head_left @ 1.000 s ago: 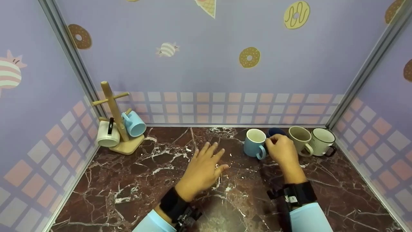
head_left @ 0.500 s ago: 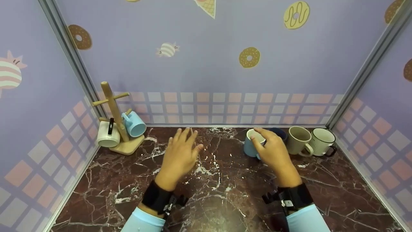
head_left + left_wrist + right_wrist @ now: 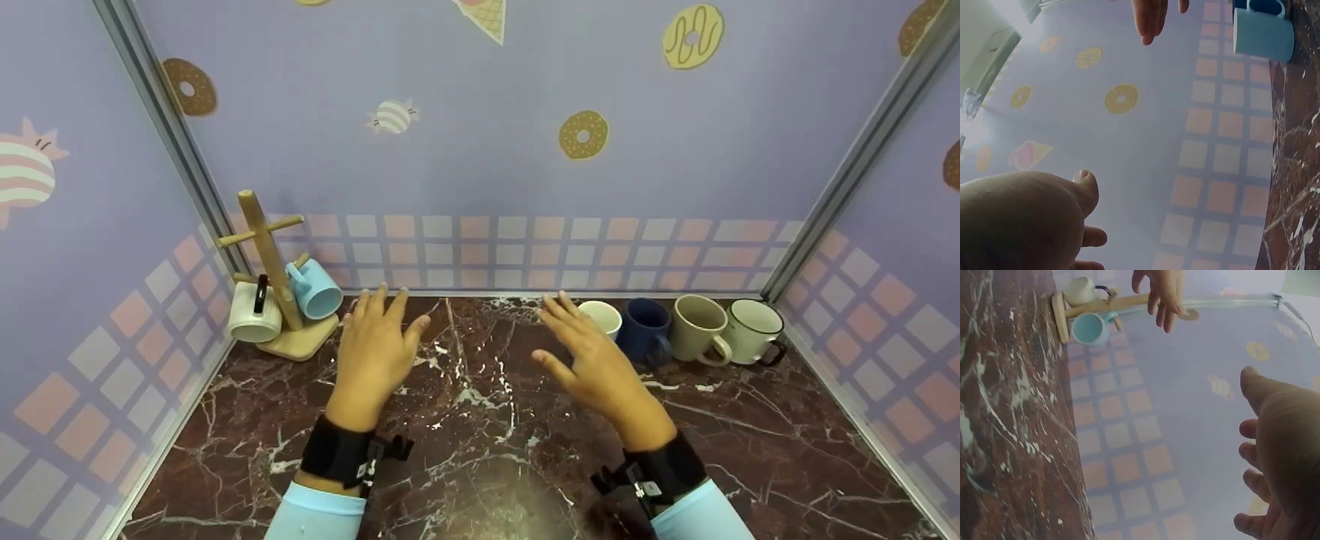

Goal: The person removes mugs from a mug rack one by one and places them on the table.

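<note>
My left hand [image 3: 375,356] hovers over the table, fingers spread and holding nothing, to the right of a wooden mug tree [image 3: 264,247]. On the mug tree's lower pegs hang a white ribbed mug [image 3: 253,315] with a black handle and a light blue mug [image 3: 319,291]. My right hand [image 3: 592,364] also has its fingers extended and holds nothing. It covers most of a blue mug with a white inside [image 3: 604,318]. Right of that stand a dark blue mug [image 3: 643,328], a taupe mug [image 3: 694,330] and a white mug with a dark rim [image 3: 750,334].
The dark red marbled tabletop [image 3: 480,442] reaches back to a lilac wall [image 3: 480,172] with a checked band. Side walls close in the left and right. The row of mugs stands near the back right corner, the mug tree near the back left.
My left hand has moved left toward the mug tree. My right hand has drawn left from the dark blue mug, passing over the blue mug, and its fingers have straightened. The mugs stay put.
</note>
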Demonstrator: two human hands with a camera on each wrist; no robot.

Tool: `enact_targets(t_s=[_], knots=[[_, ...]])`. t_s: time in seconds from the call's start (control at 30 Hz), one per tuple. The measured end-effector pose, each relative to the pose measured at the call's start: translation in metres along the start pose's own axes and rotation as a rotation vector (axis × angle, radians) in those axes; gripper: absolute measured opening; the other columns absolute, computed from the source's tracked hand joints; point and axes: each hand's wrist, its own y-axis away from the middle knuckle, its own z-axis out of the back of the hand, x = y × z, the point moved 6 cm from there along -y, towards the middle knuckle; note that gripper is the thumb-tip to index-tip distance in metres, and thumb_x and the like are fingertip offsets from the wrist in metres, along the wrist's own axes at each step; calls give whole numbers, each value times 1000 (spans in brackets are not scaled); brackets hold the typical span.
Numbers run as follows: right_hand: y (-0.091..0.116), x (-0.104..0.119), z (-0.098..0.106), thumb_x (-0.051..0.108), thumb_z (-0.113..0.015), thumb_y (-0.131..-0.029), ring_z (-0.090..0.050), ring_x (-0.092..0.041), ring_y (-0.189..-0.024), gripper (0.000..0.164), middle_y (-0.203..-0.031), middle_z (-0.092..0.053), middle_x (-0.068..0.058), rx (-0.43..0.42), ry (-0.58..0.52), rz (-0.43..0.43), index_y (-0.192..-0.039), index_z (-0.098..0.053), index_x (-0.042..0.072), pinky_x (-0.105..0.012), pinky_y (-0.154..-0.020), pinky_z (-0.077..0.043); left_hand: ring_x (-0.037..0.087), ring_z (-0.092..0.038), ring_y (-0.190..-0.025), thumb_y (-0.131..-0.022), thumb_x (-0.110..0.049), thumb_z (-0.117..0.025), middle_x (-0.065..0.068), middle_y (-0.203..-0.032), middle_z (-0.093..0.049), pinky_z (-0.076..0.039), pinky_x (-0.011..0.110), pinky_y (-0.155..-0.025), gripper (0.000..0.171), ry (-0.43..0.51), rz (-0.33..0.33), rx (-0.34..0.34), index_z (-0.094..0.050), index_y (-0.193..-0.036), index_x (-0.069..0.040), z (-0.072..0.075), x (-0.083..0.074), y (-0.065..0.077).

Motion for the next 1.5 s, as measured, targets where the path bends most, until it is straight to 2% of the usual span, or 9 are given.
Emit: enact_targets(t_s=[0.13, 0.27, 0.4, 0.57, 0.87, 1.07, 1.3, 1.5], knots=[[0, 9, -11, 49, -67, -113, -23, -34, -177, 75, -189, -27, 1, 37, 24, 61, -175, -44, 16, -64, -143, -22, 52, -12, -176, -117, -66, -41, 26, -189, -17, -14, 76, -141, 81, -2, 37, 11, -33, -180, -14, 5, 12, 0], [0, 16, -20, 56, -62, -113, -19, -36, -178, 78, -190, -24, -2, 79, 38, 117, -176, -43, 14, -67, -141, -22, 53, -6, -176, -114, -76, -35, 26, -189, -11, -10, 77, -140, 92, -19, 84, 29, -28, -181, -13, 11, 25, 1], [1, 22, -30, 56, -63, -113, -17, -36, -178, 80, -190, -23, -4, 116, 33, 132, -177, -40, 15, -69, -141, -21, 55, -2, -176, -110, -85, -29, 27, -189, -7, -6, 80, -139, 102, -22, 123, 34, -23, -182, -12, 18, 36, 2], [3, 31, -40, 50, -68, -111, -18, -38, -178, 81, -190, -25, -6, 134, 23, 157, -178, -39, 16, -70, -141, -21, 57, -3, -175, -108, -87, -27, 30, -188, -9, -4, 82, -138, 106, -13, 145, 4, -23, -182, -11, 28, 47, 2], [7, 46, -55, 51, -67, -111, -16, -36, -178, 83, -191, -21, -5, 201, 23, 200, -179, -35, 16, -70, -140, -22, 59, -3, -174, -109, -85, -32, 31, -188, -9, -7, 84, -137, 105, 15, 196, -46, -24, -181, -10, 43, 65, 3], [8, 50, -57, 49, -70, -110, -16, -37, -178, 83, -191, -17, 0, 212, 20, 206, -178, -37, 14, -71, -139, -24, 60, -5, -174, -112, -81, -35, 31, -188, -10, -9, 83, -137, 102, 15, 226, -58, -24, -180, -6, 50, 73, 5], [8, 50, -57, 61, -59, -113, -17, -36, -178, 83, -191, -16, 1, 210, 29, 221, -179, -35, 17, -72, -139, -26, 60, -4, -174, -112, -81, -34, 32, -188, -7, -9, 83, -137, 103, 21, 231, -53, -24, -180, -6, 52, 75, 6], [9, 50, -58, 55, -65, -111, -16, -36, -179, 83, -191, -18, 0, 221, 15, 207, -179, -35, 17, -72, -139, -25, 60, -1, -174, -112, -81, -34, 32, -188, -6, -9, 84, -137, 103, 22, 238, -50, -23, -181, -6, 51, 78, 5]])
